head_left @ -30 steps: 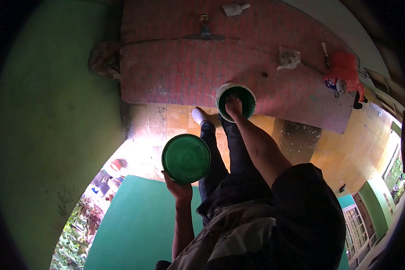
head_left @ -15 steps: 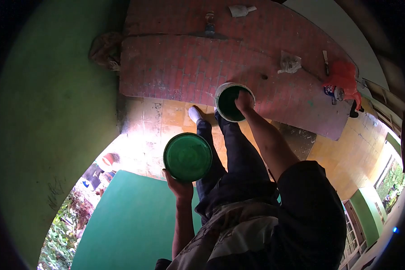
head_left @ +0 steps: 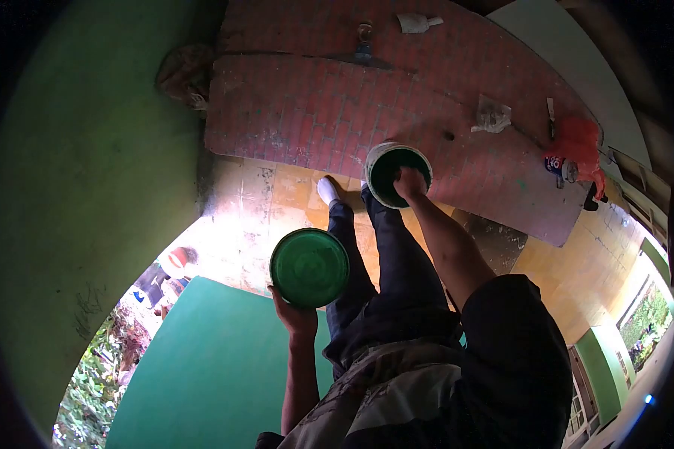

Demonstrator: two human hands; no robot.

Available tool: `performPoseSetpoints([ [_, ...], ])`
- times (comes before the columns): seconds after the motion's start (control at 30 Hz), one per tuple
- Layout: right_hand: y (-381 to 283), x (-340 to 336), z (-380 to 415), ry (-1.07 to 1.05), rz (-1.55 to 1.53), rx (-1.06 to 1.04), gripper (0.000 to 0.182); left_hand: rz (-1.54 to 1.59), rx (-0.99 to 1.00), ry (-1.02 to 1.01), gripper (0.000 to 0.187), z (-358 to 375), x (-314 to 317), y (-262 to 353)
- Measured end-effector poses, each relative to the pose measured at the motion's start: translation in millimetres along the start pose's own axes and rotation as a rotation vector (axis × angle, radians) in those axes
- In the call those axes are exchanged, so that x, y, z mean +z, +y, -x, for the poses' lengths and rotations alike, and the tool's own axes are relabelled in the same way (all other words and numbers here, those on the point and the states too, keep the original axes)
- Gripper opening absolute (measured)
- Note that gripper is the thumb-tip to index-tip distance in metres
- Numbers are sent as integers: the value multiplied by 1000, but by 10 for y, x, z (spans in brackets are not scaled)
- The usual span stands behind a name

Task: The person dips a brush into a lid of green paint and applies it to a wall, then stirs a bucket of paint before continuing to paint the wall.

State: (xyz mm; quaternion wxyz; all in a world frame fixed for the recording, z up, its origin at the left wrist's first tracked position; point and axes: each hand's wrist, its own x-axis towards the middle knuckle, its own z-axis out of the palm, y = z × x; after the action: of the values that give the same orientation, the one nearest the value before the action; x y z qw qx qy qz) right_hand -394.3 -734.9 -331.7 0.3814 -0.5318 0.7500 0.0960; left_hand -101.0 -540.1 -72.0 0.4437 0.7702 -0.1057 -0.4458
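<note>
- Right hand [head_left: 410, 182]: inside the round white bucket [head_left: 374, 156], green within. Fingers partly hidden; grip cannot be told. Work with the wrist clear of the rim.
- Bucket: at the near edge of the red brick-patterned worktop [head_left: 292, 112]; support not visible. Steady it.
- Left hand [head_left: 296, 318]: clamped on the near edge of the round green lid [head_left: 309, 266]. Hold level, apart from bucket.
</note>
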Motion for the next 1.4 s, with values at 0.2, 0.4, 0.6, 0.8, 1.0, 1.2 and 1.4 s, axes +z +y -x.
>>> performPoseSetpoints([
  [0.2, -94, 53, 56, 42, 7, 146, 26, 495, -311, 79, 44, 73, 215, 288],
  [0.4, 165, 178, 23, 93, -138, 105, 40, 421, -217, -62, 32, 11, 189, 271],
  [0.6, 660, 95, 86, 288, -167, -229, 33, -644, 549, -173, 48, -277, 57, -25],
  [0.8, 552, -713, 853, 170, -239, -180, 27, 291, -30, -442, 64, -641, 446, 443],
  [1.0, 233, -1376, 1798, 293, -821, 100, 33, 235, -85, -629, 62, -1162, 805, 410],
  [1.2, -84, -1904, 2493, 436, -926, 20, 26, 0, -29, -681, 70, -1652, 1330, 57],
  [1.4, -506, -2260, 2975, 440, -1138, -51, 26, 49, -337, -764, 73, -1451, 1882, 114],
])
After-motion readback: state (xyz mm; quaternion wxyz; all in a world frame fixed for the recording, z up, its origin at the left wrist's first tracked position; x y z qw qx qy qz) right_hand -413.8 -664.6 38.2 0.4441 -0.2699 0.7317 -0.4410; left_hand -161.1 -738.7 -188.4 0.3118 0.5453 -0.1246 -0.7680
